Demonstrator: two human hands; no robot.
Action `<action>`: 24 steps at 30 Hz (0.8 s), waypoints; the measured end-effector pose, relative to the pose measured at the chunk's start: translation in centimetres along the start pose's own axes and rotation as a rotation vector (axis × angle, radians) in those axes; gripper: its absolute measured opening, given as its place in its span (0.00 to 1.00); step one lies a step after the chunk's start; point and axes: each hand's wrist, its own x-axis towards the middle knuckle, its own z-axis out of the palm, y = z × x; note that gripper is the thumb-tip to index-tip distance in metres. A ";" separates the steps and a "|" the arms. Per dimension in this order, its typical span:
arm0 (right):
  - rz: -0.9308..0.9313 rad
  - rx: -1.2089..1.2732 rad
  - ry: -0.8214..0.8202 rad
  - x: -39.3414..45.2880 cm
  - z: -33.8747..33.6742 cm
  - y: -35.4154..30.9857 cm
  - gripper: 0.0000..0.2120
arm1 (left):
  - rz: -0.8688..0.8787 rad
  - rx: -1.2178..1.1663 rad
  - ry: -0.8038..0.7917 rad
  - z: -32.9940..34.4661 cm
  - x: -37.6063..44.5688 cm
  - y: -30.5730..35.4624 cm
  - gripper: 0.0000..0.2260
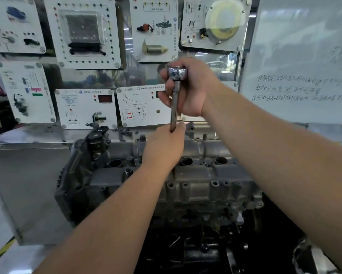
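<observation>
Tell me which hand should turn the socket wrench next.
Right. The right hand grips the socket wrench just under its chrome head, where turning is likely easiest; the left hand only holds the shaft's lower end above the engine.

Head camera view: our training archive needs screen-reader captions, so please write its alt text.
Two hands hold an upright chrome socket wrench over a grey engine cylinder head: the right hand grips its top, the left hand its shaft lower down. Demonstration panels and a whiteboard stand behind.
</observation>
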 end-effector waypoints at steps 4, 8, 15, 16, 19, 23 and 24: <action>0.036 -0.735 0.003 -0.7 1.4 -3.8 0.06 | -0.004 0.025 0.011 -0.2 -0.1 0.0 0.21; -0.177 -1.574 -0.045 -1.7 4.1 -5.0 0.05 | 0.046 0.131 -0.027 0.0 -0.4 0.2 0.22; -1.073 -1.315 0.073 -1.3 2.1 2.1 0.09 | -0.108 -0.046 -0.002 -0.2 -0.1 0.4 0.16; -1.079 -1.040 0.106 -1.2 1.7 3.0 0.11 | -0.111 -0.050 0.005 -0.1 -0.1 0.6 0.16; -0.804 -0.407 0.236 -0.8 2.3 4.2 0.18 | -0.114 -0.037 0.029 -0.2 -0.3 0.6 0.15; -0.268 0.181 -0.003 -0.5 2.3 2.9 0.18 | -0.135 -0.127 0.051 -0.2 -0.3 0.4 0.13; -0.186 0.189 -0.031 -0.5 1.9 2.5 0.22 | -0.116 -0.128 0.053 -0.1 -0.3 0.4 0.15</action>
